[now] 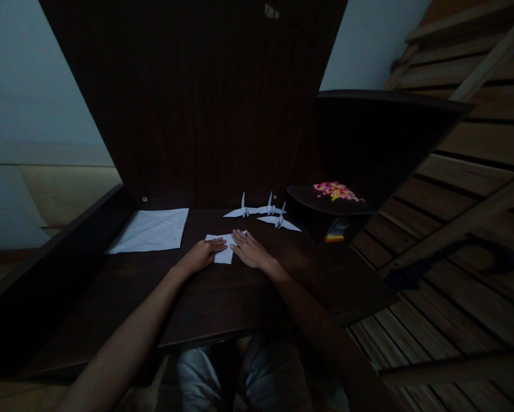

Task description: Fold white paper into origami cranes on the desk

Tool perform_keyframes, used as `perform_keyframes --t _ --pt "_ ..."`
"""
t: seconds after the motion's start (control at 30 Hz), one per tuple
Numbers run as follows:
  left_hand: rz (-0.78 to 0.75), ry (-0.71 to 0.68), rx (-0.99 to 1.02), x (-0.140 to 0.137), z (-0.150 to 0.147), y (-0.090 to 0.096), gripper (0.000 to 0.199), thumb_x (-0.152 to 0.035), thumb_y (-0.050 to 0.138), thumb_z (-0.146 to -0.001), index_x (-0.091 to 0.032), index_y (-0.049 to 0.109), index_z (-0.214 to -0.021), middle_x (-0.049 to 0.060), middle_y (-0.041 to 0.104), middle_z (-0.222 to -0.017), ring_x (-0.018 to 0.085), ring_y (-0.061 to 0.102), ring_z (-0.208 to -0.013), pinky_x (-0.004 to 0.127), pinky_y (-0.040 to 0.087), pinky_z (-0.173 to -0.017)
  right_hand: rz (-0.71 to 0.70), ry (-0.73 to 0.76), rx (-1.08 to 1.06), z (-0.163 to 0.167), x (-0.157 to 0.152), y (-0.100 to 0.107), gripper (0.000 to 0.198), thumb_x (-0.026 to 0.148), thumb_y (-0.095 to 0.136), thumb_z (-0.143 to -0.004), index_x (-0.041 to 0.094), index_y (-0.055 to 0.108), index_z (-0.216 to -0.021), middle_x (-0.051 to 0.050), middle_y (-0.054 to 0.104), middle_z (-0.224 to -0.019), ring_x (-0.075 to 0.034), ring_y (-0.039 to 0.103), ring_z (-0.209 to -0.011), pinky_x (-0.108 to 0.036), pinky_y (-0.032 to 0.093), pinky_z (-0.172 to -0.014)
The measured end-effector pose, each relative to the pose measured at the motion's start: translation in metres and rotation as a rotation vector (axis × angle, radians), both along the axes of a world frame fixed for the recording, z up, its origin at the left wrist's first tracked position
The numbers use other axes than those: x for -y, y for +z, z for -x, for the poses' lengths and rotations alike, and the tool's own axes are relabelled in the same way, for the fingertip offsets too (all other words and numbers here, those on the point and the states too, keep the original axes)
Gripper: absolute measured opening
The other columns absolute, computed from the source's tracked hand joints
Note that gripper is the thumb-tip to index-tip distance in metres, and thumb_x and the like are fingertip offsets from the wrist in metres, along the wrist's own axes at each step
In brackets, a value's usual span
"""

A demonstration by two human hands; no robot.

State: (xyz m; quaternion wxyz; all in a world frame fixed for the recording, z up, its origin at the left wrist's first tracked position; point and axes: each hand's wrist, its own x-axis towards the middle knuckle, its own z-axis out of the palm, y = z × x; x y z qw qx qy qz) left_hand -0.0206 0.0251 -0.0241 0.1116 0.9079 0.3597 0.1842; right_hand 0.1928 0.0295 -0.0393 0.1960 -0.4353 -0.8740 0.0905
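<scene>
A small sheet of white paper lies on the dark wooden desk, partly covered by both hands. My left hand rests on its left side with the fingers stretched toward the middle. On its right side my right hand lies flat, fingers extended over the top right edge. Just beyond the hands stand three folded paper cranes: a left one, a back right one and a nearer one. Any fold lines under the palms are hidden.
Larger white sheets lie at the desk's left. To the right, a corner shelf holds a heap of small pink, red and yellow pieces; a colourful box sits beneath. A raised side board borders the left, slatted wood the right.
</scene>
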Motion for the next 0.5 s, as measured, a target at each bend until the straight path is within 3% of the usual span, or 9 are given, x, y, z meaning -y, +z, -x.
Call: perform_keyframes --t 0.3,0.4,0.5 --pt "0.031 0.009 0.038 -0.001 0.001 -0.003 0.058 0.0 0.041 -0.071 -0.021 0.062 -0.12 0.002 0.054 -0.134 0.017 0.049 -0.126 0.037 0.037 -0.11 -0.021 -0.081 0.054 -0.005 0.001 0.007 0.052 0.037 0.03 -0.097 0.007 0.045 -0.136 -0.017 0.041 -0.144 -0.029 0.026 -0.14 -0.05 0.019 -0.114" --pt "0.023 0.012 0.038 -0.002 0.001 -0.003 0.058 -0.001 0.041 -0.07 -0.021 0.063 -0.119 0.0 0.056 -0.132 0.017 0.049 -0.126 0.038 0.037 -0.11 -0.063 -0.12 -0.01 -0.009 -0.001 0.007 0.049 0.036 0.038 -0.094 0.009 0.048 -0.134 -0.015 0.045 -0.141 -0.028 0.025 -0.14 -0.049 0.017 -0.115" --pt "0.009 0.005 0.036 0.001 0.002 0.0 0.055 -0.002 0.039 -0.071 -0.018 0.064 -0.118 0.003 0.057 -0.132 0.018 0.051 -0.124 0.038 0.039 -0.108 -0.063 -0.212 -0.144 -0.013 -0.006 0.005 0.048 0.028 0.049 -0.088 0.012 0.049 -0.133 -0.014 0.053 -0.134 -0.028 0.033 -0.135 -0.046 0.025 -0.112"
